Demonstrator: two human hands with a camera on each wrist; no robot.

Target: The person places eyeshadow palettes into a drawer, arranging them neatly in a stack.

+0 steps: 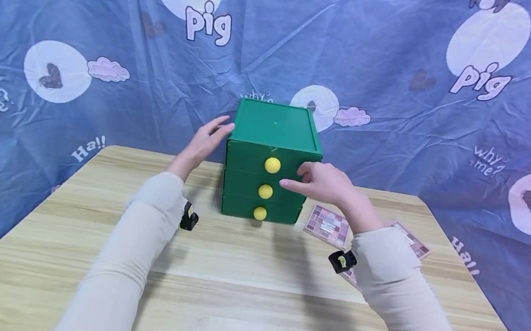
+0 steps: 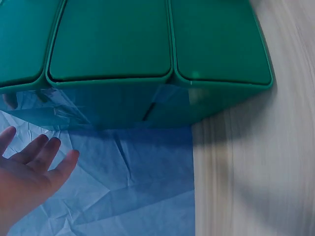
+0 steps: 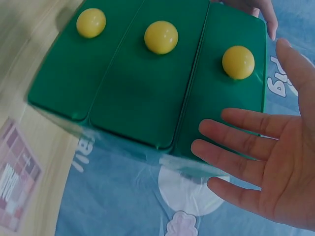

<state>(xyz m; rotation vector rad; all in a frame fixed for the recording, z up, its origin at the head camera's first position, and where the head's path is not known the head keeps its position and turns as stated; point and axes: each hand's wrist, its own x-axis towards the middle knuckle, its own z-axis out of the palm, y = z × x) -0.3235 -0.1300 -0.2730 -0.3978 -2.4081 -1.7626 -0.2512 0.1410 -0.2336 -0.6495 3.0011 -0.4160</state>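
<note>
A green three-drawer box stands on the table, its drawers closed. Each drawer front bears a round yellow knob, such as the top knob. My left hand is held at the upper left side of the box, fingers spread and holding nothing; the left wrist view shows the hand beside the side wall. In front of the top drawer, right of its knob, hovers my right hand. The right wrist view has that hand with fingers extended near the top drawer front, nothing in its grasp.
Right of the box lies a pinkish palette with a grid of coloured squares. Another palette lies farther right, partly covered by the right forearm. A blue printed cloth hangs behind the wooden table.
</note>
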